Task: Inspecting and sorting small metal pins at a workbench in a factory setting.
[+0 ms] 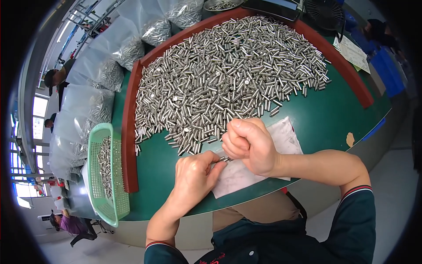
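My left hand pinches a small metal pin between thumb and fingertips, low over a smudged white cloth. Close beside it, my right hand is curled into a fist, its fingers near the pin's end. Whatever that fist holds, if anything, is hidden. Just beyond both hands spreads a big heap of short, shiny metal pins, loose on the green tabletop.
Dark red rails border the heap. Left of them stands a light green plastic basket with more pins. Several clear bags of pins line the far left. A fan and a paper sheet sit at the far right. Other people are in the background.
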`<state>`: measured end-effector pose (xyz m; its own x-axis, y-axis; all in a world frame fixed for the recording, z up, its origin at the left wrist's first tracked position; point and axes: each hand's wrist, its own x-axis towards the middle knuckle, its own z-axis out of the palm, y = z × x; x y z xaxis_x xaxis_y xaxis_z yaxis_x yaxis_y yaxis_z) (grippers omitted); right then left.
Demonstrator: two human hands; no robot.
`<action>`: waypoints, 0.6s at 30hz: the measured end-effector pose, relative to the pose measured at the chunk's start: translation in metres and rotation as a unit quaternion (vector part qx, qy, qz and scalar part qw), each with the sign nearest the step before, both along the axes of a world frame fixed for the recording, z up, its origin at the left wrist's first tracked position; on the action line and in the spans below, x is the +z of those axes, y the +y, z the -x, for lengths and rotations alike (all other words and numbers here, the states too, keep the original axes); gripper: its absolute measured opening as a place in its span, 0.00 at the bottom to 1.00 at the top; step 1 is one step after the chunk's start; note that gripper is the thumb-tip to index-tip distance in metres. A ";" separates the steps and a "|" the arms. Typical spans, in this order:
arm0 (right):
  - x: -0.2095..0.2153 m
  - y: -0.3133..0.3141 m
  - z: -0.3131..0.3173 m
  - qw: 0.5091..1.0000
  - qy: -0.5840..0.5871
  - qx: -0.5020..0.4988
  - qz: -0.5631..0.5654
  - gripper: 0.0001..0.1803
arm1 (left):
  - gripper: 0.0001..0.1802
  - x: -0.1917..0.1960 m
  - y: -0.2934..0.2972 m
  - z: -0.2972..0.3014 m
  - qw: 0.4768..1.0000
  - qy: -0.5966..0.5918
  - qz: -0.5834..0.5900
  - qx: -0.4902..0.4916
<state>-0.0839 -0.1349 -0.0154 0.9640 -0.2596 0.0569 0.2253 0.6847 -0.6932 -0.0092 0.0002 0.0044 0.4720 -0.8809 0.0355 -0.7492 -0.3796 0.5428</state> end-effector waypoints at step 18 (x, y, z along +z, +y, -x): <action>0.005 -0.002 0.000 1.000 -0.002 -0.011 0.015 0.22 | 0.10 -0.006 -0.001 0.001 0.984 -0.151 0.029 -0.095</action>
<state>-0.0836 -0.1368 -0.0106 0.9576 -0.2797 0.0694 0.2438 0.6577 -0.7128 -0.0105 -0.0010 -0.0016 0.2593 -0.9444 0.2020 -0.9341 -0.1920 0.3010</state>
